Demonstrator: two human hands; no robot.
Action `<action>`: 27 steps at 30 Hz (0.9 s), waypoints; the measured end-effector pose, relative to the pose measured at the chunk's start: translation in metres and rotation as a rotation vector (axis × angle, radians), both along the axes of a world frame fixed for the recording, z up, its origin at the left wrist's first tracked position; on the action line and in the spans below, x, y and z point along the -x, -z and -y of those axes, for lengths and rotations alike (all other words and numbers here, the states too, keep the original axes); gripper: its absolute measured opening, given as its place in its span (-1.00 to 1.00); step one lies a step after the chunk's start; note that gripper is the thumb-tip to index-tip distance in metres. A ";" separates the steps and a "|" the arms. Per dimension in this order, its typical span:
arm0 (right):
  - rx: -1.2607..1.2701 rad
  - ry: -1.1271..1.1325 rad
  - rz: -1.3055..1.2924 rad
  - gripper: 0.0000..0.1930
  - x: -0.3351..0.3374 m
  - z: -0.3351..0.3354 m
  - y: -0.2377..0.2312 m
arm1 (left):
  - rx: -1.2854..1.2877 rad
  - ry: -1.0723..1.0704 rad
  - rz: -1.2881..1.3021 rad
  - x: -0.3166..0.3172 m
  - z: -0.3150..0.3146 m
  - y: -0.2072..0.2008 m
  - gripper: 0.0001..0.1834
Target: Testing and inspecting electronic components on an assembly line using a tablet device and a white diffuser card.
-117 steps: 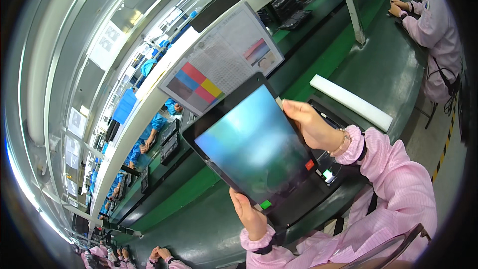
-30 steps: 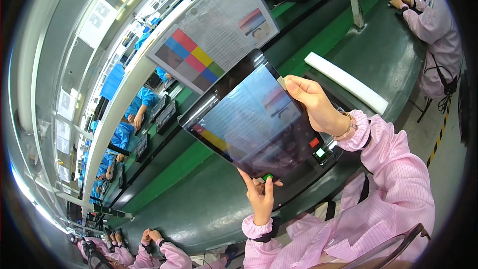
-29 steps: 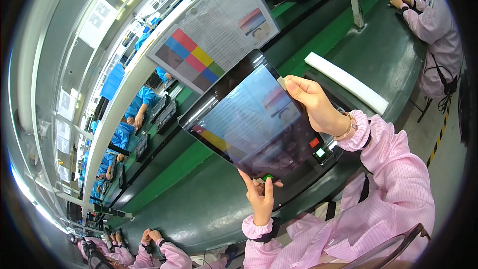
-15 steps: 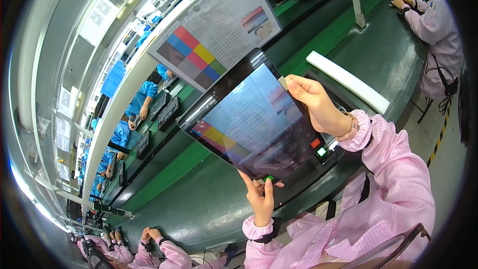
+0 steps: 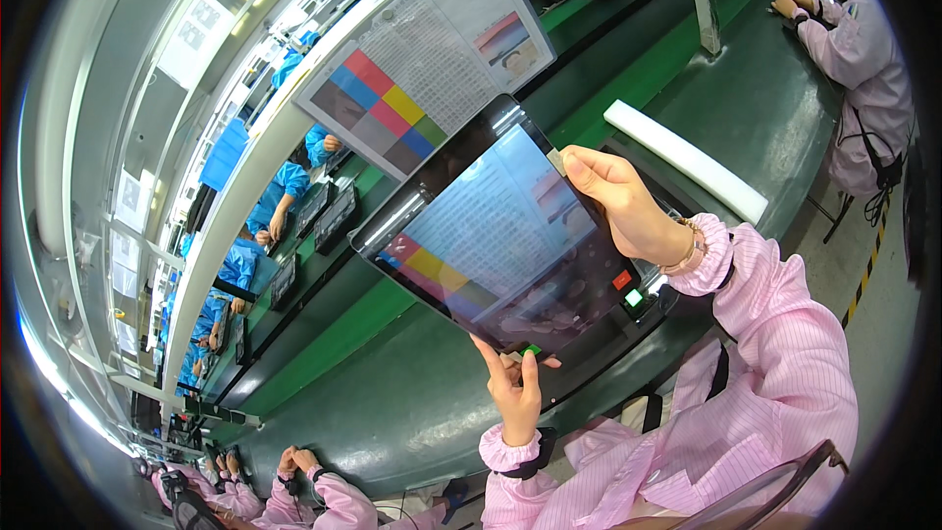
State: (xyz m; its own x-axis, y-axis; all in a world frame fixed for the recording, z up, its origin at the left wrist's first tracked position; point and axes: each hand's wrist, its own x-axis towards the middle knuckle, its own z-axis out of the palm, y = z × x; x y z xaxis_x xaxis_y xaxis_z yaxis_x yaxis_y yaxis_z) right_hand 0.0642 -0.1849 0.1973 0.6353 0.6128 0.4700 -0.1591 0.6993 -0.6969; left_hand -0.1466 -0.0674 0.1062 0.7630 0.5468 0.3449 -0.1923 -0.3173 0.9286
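Both my hands hold a tablet (image 5: 491, 226) with a black bezel, tilted in front of me above the green bench. My left hand (image 5: 513, 395) pinches its lower edge, the thumb by a small green spot. On the right edge my right hand (image 5: 628, 208) is closed, thumb on the front near a small pale tab; its other fingers are hidden behind. The lit screen shows the chart's text and colour blocks, with red and white-green squares at its lower right. Beyond the tablet stands that chart (image 5: 432, 54), a framed sheet with colour squares, small text and a picture.
A white foam bar (image 5: 685, 162) lies on the green bench (image 5: 412, 422) to the right. A metal post (image 5: 700, 0) rises farther back. Dark devices (image 5: 334, 219) line the neighbouring bench beside workers in blue. People in pink sit at far right and lower left.
The picture on the tablet's screen looks brighter and sharper. My hands and the tablet have hardly moved. At the left, workers in blue have shifted their arms.
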 end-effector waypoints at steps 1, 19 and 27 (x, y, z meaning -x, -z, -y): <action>0.022 0.007 -0.008 -0.70 0.001 0.000 -0.001 | 0.009 0.001 0.000 0.000 0.000 0.000 -0.19; 0.068 0.065 0.004 -0.70 0.002 -0.001 -0.004 | -0.126 -0.037 -0.056 0.006 -0.011 0.006 -0.18; 0.153 0.023 -0.001 -0.71 0.015 -0.010 0.033 | 0.507 -0.156 0.277 -0.008 -0.004 0.002 -0.42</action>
State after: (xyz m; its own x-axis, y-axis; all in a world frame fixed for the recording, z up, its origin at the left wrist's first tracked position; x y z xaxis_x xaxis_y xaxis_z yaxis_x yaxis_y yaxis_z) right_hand 0.0491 -0.1747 0.1639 0.6506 0.6622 0.3719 -0.1446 0.5887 -0.7953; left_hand -0.1385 -0.0631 0.1045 0.5797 0.7933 0.1861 -0.4358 0.1090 0.8934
